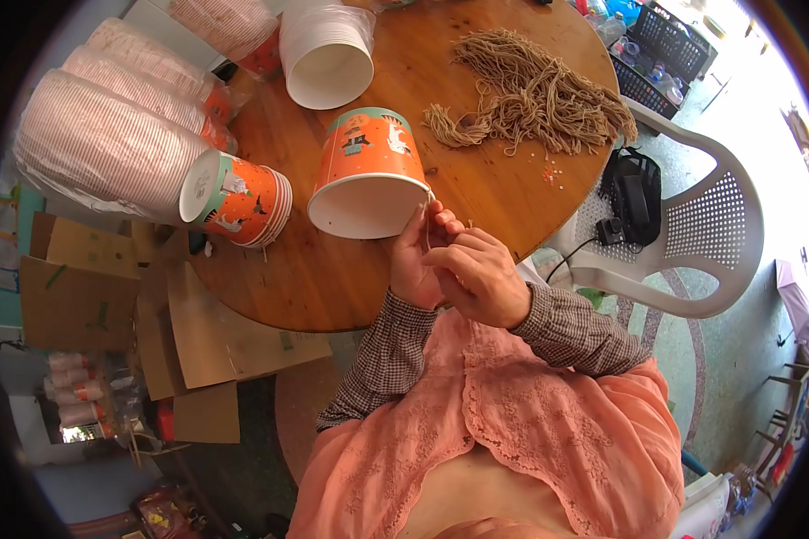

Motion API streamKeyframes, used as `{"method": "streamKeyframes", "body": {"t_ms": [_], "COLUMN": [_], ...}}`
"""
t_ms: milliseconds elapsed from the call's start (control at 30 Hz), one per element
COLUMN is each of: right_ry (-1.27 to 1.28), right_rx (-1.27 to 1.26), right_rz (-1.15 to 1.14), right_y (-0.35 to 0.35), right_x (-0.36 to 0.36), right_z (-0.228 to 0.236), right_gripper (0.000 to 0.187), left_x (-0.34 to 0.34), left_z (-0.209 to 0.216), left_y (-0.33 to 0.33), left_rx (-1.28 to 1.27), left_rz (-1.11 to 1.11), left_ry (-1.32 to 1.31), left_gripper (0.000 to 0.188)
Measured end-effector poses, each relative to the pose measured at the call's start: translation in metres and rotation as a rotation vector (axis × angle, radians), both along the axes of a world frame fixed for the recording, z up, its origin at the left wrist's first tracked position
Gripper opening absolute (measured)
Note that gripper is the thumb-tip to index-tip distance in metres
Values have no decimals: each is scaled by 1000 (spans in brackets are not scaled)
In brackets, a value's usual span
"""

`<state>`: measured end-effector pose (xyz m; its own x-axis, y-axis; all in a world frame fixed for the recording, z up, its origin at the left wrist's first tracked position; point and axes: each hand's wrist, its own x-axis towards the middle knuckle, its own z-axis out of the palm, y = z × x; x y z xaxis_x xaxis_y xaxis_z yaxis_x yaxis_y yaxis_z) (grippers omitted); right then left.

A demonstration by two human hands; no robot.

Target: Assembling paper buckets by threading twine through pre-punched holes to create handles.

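An orange paper bucket [370,162] with a teal band and printed figures lies on its side on the table, its white-rimmed mouth toward me. At the right end of that rim, a thin beige cord [429,205] runs down into my fingers. My left hand [413,262] pinches the cord close to the rim. Just beside it, my right hand [484,274] is closed with bent fingers on the cord too; its fingertips partly hide the strand. A heap of beige cords [544,94] lies beyond my hands to the right.
To the left, a short stack of orange buckets [235,199] lies beside long wrapped stacks of buckets [99,139]. White nested buckets [329,67] sit at the back of the wooden table [324,296]. Open cardboard boxes [198,337] are below left; a plastic chair [710,225] holds a black bag [634,193].
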<state>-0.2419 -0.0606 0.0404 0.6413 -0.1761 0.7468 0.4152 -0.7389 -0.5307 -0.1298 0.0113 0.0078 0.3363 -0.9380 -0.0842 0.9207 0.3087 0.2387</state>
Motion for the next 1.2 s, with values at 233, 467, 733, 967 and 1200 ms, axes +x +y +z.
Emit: {"method": "streamKeyframes", "body": {"t_ms": [233, 467, 733, 967, 1200], "right_ry": [39, 127, 442, 295, 287], "right_rx": [-14, 111, 662, 878, 878], "right_rz": [31, 178, 670, 594, 183], "right_y": [4, 17, 7, -10, -11], "right_x": [-8, -15, -28, -31, -1], "right_z": [2, -2, 50, 69, 25], "right_gripper": [26, 24, 13, 15, 9], "left_x": [15, 14, 31, 64, 71], "left_z": [-4, 1, -20, -28, 5], "left_y": [1, -2, -2, 21, 46], "left_rx": [14, 296, 702, 1106, 1021], "left_rz": [-38, -22, 334, 576, 789], "left_ry": [33, 125, -1029, -2463, -2235], "left_gripper": [13, 13, 22, 14, 20]}}
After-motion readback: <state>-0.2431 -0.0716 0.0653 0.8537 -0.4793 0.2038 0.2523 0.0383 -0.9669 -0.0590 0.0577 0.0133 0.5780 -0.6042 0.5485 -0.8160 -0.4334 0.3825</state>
